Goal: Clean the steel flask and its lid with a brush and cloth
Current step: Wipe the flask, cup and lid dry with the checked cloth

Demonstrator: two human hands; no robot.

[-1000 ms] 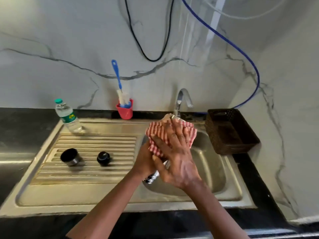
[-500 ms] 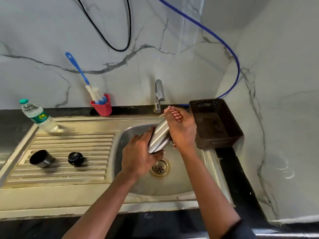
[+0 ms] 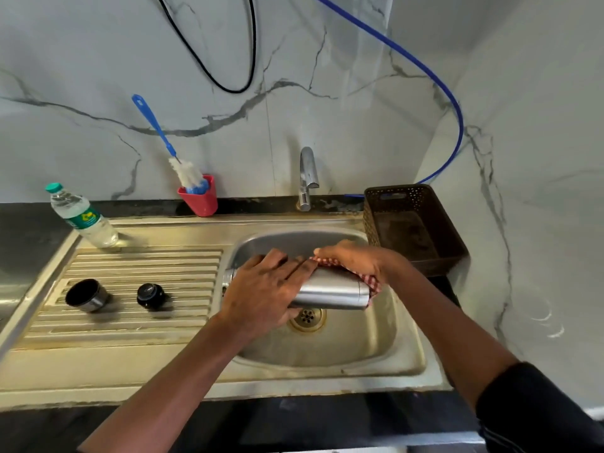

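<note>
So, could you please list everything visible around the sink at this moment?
steel flask: one, silver, held sideways over the sink basin
cloth: one, red-and-white checked, against the flask's base
cup lid: one, steel with dark inside, on the drainboard
stopper: one, black, on the drainboard
brush: one, blue handle, white bristles, in the red holder
water bottle: one, clear, green cap, back left
tap: one, chrome, behind basin
basket: one, brown, right of sink
left hand: gripping flask
right hand: pressing cloth
</note>
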